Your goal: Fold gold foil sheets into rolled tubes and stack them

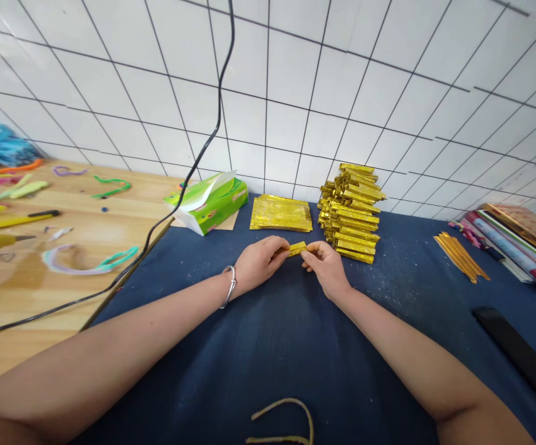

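A small folded strip of gold paper (297,248) is held between my two hands over the dark blue cloth. My left hand (261,262) pinches its left end; a silver bracelet is on that wrist. The right end is pinched by my right hand (326,266), thumb and fingers together. Just beyond my hands, a flat stack of gold sheets (281,213) lies against the tiled wall. To its right rises a tall pile of folded gold strips (354,213), close behind my right hand.
A green tissue box (217,201) stands at the back left. A black cable (196,164) hangs across the left side. Craft pieces lie on the wooden table (133,179). At right are orange-gold strips (460,256), books (522,244) and a black object (518,352). A curved cord (312,420) lies in front.
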Demonstrator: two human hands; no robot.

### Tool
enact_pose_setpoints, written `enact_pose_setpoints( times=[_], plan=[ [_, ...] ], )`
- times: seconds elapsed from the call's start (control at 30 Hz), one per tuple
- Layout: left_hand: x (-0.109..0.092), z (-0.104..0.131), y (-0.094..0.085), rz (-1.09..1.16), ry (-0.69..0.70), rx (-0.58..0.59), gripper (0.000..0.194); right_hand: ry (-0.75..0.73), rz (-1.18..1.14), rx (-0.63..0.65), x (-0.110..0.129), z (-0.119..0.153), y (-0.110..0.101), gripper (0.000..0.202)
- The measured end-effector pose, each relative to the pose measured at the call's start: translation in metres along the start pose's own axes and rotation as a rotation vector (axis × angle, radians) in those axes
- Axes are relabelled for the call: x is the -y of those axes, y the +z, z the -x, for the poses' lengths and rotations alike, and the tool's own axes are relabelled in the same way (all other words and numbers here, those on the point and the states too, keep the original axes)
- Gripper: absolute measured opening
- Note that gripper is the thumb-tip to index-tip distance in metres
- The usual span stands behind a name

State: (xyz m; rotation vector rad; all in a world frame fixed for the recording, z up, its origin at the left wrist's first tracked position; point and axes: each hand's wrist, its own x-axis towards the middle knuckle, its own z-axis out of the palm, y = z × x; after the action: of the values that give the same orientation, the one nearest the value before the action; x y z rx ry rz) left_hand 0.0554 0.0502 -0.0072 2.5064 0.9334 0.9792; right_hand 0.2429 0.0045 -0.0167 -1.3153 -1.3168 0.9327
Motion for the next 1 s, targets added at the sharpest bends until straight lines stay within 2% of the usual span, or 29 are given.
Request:
enact_pose_setpoints(
  times=[1.0],
  plan=[
    [-0.0020,0.0007,-0.0012,-0.074,0.035,0.049,0.018,0.019,-0.027,-0.003,0.0023,-0.0002,0.0000,0.022]
  ],
)
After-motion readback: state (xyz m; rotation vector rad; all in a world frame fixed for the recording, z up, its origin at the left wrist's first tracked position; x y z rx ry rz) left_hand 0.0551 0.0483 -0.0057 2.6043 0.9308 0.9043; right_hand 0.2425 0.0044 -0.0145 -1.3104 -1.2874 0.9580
